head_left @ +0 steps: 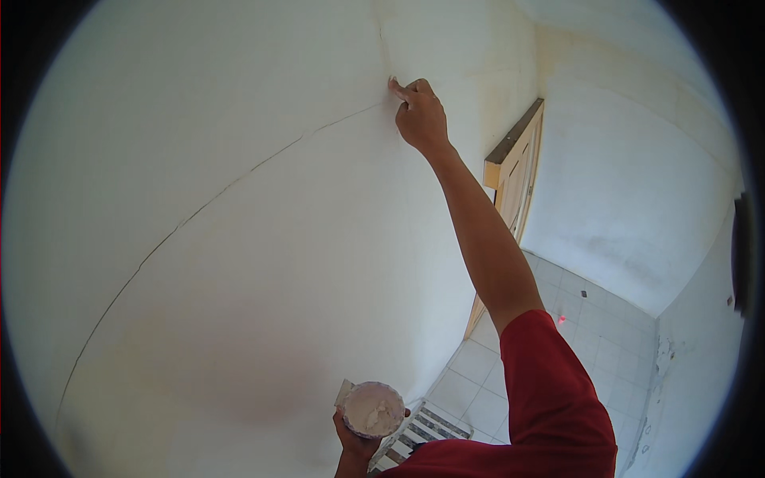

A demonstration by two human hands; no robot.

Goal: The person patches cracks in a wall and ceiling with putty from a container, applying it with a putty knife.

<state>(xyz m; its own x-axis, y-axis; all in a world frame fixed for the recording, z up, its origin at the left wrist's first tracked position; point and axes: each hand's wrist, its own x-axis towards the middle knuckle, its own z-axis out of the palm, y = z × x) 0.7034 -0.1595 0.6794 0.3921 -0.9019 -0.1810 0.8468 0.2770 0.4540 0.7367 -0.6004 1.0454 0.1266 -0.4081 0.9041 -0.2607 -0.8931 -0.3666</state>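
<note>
My right hand [422, 119] is raised to the white wall [239, 263]. One finger stretches out and its whitish tip touches the surface, while the other fingers look curled; nothing shows in the hand. That fingertip lies where a thin dark crack [225, 189], curving up from the lower left, nears a fainter line running upward. Low in the picture, my left hand [355, 438] is wrapped round a small round tub [373, 408] of off-white paste, its top uncovered. A flat pale blade-like piece [343, 393] sticks up beside the rim, on the left; its lower end is hidden.
To the right stands a wooden door [516, 171] with a dark top edge. Beneath me is a slatted platform [422, 430], paint-spotted, above a tiled floor [482, 366]. Small bits, one red [562, 319], lie on the tiles. A dark object [741, 255] hangs at the far right wall.
</note>
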